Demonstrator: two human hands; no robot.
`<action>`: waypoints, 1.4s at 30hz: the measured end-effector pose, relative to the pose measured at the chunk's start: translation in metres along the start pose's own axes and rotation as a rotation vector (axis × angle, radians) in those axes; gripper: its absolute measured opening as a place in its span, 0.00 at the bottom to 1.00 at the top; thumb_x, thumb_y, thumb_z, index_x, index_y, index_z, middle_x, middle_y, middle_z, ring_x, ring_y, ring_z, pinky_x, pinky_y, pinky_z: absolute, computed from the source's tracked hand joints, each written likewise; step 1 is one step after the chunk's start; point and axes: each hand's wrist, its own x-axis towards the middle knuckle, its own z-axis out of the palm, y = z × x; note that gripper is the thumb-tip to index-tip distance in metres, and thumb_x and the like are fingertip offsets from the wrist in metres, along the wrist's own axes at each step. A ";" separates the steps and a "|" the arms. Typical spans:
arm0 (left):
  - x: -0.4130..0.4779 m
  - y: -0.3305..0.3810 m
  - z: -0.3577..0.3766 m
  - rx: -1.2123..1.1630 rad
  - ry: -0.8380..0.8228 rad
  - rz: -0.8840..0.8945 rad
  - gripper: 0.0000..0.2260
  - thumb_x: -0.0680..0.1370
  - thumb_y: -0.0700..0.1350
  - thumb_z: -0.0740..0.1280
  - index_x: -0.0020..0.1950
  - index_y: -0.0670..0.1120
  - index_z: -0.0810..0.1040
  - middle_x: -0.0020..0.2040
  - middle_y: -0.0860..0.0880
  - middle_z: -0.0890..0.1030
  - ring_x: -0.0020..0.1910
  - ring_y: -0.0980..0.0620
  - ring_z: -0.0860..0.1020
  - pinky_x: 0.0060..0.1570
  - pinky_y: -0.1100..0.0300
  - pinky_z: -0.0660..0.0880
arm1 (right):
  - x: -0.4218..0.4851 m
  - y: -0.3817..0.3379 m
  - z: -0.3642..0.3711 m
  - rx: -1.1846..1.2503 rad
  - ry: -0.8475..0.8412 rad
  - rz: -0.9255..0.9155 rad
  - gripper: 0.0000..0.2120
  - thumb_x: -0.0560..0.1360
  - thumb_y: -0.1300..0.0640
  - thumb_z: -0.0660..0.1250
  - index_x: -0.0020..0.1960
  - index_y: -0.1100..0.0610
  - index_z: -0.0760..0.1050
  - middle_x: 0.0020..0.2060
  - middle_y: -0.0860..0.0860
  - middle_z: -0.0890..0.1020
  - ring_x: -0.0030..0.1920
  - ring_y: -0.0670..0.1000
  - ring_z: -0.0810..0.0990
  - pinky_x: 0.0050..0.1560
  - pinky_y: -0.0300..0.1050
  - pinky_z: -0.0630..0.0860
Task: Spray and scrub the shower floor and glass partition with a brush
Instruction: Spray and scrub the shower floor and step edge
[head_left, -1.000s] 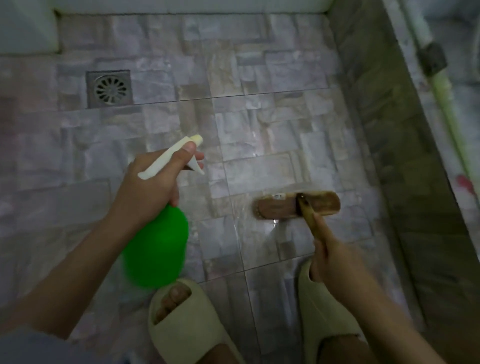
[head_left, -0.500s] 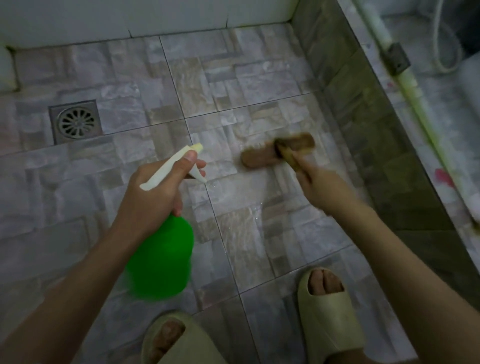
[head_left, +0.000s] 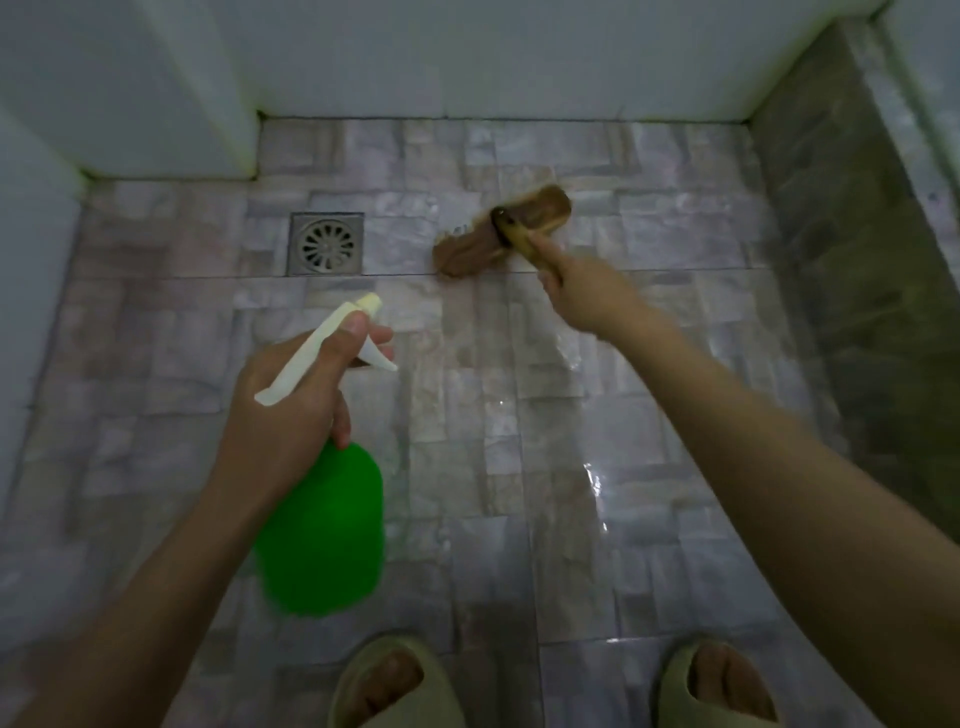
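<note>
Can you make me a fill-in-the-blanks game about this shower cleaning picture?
1. The left hand holds a spray bottle with a ____ body.
2. The right hand holds the brush by its ____.
3. On the floor, the drain is to the ____ of the brush.

Missing words: green; handle; left.

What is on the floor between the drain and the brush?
Nothing. In the head view, only bare tiled floor lies between the drain and the brush.
</note>
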 end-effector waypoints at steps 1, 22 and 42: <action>-0.003 -0.001 -0.007 -0.007 0.035 -0.005 0.13 0.74 0.68 0.61 0.43 0.71 0.84 0.47 0.29 0.84 0.21 0.50 0.72 0.33 0.57 0.71 | 0.008 -0.006 -0.004 -0.020 -0.010 -0.027 0.24 0.83 0.53 0.51 0.77 0.42 0.50 0.57 0.64 0.78 0.52 0.62 0.78 0.48 0.50 0.72; -0.031 -0.023 -0.076 -0.112 0.379 -0.094 0.13 0.71 0.70 0.60 0.41 0.71 0.83 0.48 0.55 0.88 0.31 0.37 0.77 0.34 0.56 0.71 | 0.029 -0.178 0.071 0.059 -0.011 -0.196 0.32 0.80 0.61 0.52 0.78 0.42 0.44 0.40 0.57 0.76 0.30 0.51 0.68 0.33 0.45 0.64; -0.050 0.126 -0.029 -0.081 0.466 -0.256 0.11 0.81 0.62 0.63 0.46 0.68 0.85 0.34 0.56 0.84 0.25 0.55 0.75 0.29 0.59 0.72 | 0.023 -0.120 -0.075 0.324 -0.284 0.100 0.21 0.84 0.51 0.50 0.75 0.52 0.61 0.51 0.57 0.77 0.37 0.47 0.70 0.35 0.39 0.72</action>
